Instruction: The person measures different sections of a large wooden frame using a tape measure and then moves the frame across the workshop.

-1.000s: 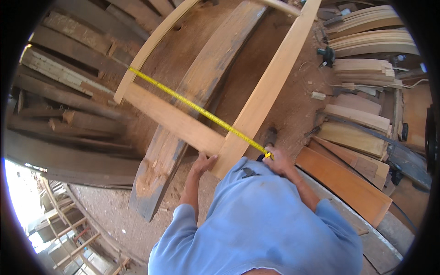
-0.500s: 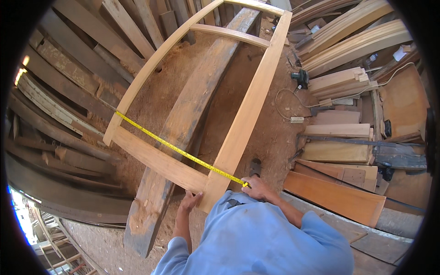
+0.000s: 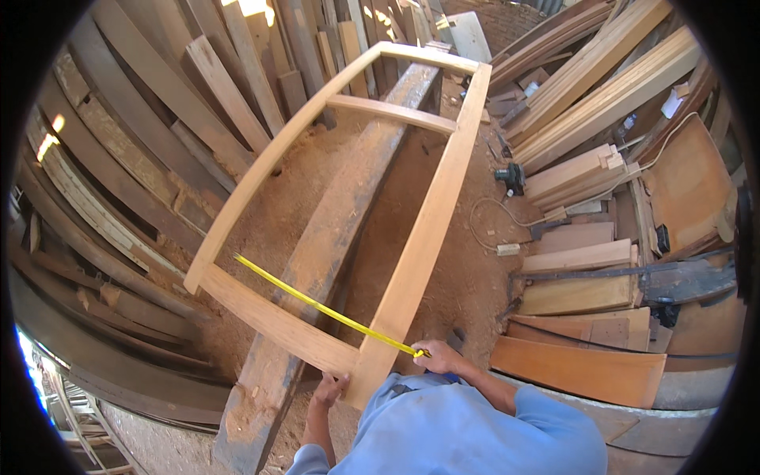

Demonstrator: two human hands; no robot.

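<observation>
My right hand [image 3: 437, 359] clasps the tape measure [image 3: 317, 302]; my half-curled left hand [image 3: 327, 389] meets the wooden frame's [image 3: 418, 257] near edge, grip unclear. Keep the tape measure square.

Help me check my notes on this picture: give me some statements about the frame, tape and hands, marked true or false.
1. The right hand holds the yellow measuring tape. True.
2. The tape's far end lies on the left rail. False: it ends short of that rail, inside the frame's outline.
3. The left hand is at the near end of the wooden frame. True.
4. The frame has no crosspiece between its ends. False: one spans it near the far end.
</observation>
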